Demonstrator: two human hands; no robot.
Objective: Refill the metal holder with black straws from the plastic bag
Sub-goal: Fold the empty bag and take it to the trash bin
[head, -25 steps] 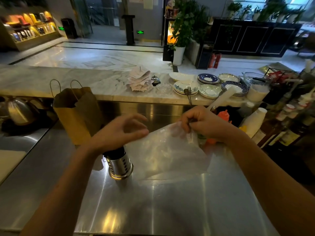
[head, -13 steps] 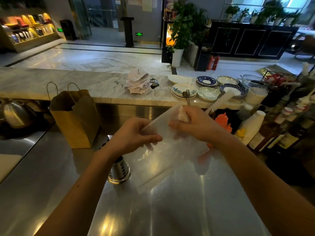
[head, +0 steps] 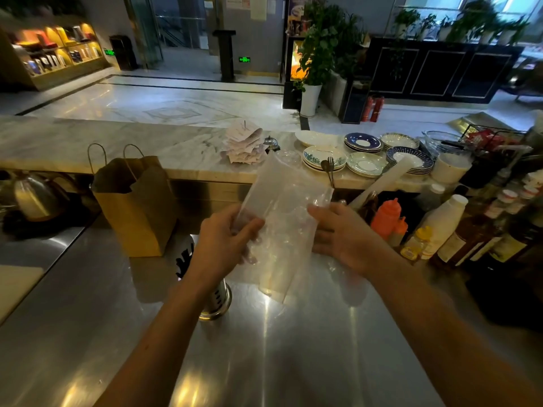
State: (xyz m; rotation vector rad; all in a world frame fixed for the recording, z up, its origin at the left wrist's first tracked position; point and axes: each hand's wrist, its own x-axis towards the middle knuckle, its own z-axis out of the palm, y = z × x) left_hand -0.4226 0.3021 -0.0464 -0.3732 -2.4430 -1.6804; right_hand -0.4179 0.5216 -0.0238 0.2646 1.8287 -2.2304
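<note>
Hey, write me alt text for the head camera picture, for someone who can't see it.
Two hands hold a clear plastic bag up above a steel counter, the left hand gripping its left edge, the right hand its right. No straws show inside it; the metal holder stands under the left forearm, a brown paper bag behind it.

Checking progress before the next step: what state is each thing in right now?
Plastic bag: held up above the counter, looks empty.
Metal holder: upright on the counter, partly hidden.
Black straws: standing in the holder.
Left hand: grips the bag's left side.
Right hand: pinches the bag's right edge.
Paper bag: upright, top open.
</note>
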